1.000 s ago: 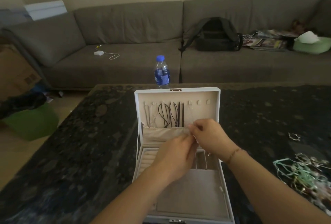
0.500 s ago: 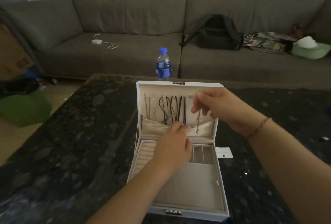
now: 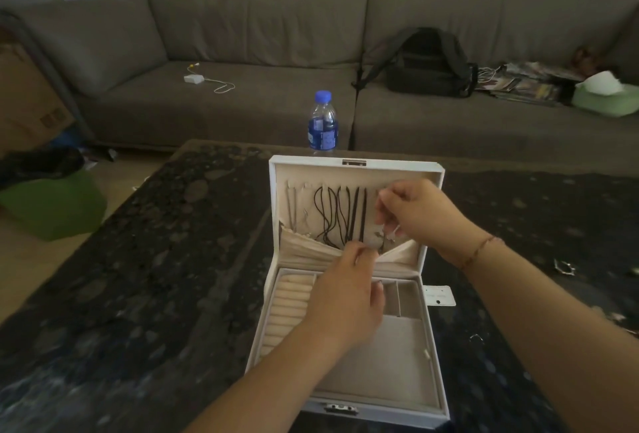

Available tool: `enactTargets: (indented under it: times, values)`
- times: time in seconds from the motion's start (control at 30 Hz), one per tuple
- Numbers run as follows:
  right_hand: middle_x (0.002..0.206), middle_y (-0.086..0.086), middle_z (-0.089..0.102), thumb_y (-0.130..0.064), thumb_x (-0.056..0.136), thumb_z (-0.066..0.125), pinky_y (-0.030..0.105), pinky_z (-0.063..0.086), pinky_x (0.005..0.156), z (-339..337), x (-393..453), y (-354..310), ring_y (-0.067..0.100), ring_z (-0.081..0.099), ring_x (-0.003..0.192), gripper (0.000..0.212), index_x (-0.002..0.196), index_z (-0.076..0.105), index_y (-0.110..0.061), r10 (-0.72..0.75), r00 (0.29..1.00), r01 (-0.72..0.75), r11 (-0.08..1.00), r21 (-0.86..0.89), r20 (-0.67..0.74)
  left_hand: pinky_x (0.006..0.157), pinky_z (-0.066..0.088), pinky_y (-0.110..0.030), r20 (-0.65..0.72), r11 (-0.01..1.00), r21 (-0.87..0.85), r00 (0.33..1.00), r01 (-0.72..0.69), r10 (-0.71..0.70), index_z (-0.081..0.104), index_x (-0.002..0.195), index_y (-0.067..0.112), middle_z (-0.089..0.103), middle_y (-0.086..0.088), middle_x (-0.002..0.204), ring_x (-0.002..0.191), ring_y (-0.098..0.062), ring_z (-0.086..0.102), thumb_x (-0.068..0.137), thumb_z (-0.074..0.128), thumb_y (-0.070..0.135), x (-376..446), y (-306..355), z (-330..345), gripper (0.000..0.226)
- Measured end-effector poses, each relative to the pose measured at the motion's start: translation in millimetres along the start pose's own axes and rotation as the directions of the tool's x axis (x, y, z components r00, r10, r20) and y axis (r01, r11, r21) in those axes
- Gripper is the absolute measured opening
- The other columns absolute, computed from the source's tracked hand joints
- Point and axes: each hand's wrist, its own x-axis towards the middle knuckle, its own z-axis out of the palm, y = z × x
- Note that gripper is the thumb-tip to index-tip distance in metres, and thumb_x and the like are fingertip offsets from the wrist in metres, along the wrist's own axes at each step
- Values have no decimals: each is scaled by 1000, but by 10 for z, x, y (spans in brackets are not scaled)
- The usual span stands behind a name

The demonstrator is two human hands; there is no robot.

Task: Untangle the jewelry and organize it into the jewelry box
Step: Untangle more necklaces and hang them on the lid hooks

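A white jewelry box (image 3: 434, 363) stands open on the dark stone table, its lid (image 3: 276, 197) upright. Black cord necklaces (image 3: 340, 214) and thin chains (image 3: 292, 206) hang from hooks inside the lid, their ends in a beige pocket (image 3: 304, 249). My left hand (image 3: 349, 297) pinches the pocket's top edge and pulls it down and outward. My right hand (image 3: 418, 214) is up at the lid's right side and pinches a thin silver necklace (image 3: 382, 237) that dangles toward the pocket.
A water bottle (image 3: 323, 124) stands just behind the lid. A small white card (image 3: 439, 295) lies right of the box. Loose small jewelry (image 3: 563, 268) lies on the table (image 3: 155, 277) at the right. Behind is a grey sofa with a black backpack (image 3: 427, 62).
My right hand rose from the pocket to the lid's upper right, drawing the silver necklace up. My left hand stayed on the pocket edge, now pulling it open.
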Motion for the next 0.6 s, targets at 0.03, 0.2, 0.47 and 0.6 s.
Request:
enactTargets:
  times: [0.03, 0.2, 0.47, 0.6]
  values:
    - [73, 2, 70, -21, 101, 48, 23, 52, 61, 23, 1, 44, 14, 65, 64, 31, 78, 67, -13, 7, 1000, -7, 1000, -7, 7, 80, 50, -30, -10, 1000, -1, 1000, -10, 10, 44, 138, 23, 36, 6, 140, 97, -15, 60, 97, 53, 32, 1, 0, -1, 44]
    - [85, -4, 72, -23, 96, 59, 13, 52, 61, 87, -62, 192, 1, 67, 68, 12, 101, 70, -20, 11, 993, 7, 989, -148, 121, 75, 52, -28, -49, 998, -26, 998, -51, 50, 46, 139, 24, 42, 7, 133, 84, -10, 55, 96, 57, 28, 27, -33, -15, 44]
    - [119, 1, 69, -7, 94, 59, 22, 44, 99, 45, -384, 354, 16, 63, 111, 30, 122, 67, -13, -149, 984, 112, 941, -318, -95, 84, 53, -26, -209, 985, -150, 976, -85, 53, 57, 125, 12, 44, 6, 125, 98, -8, 54, 91, 63, 11, 222, -95, -78, 34]
    - [115, -5, 68, -15, 93, 63, 19, 48, 94, 64, -597, 527, 4, 61, 101, 23, 114, 70, -19, -256, 961, 208, 917, -340, -102, 75, 54, -28, -256, 988, -44, 958, -148, 132, 66, 107, 13, 51, 5, 109, 89, -8, 52, 86, 68, 7, 227, -254, -33, 22]
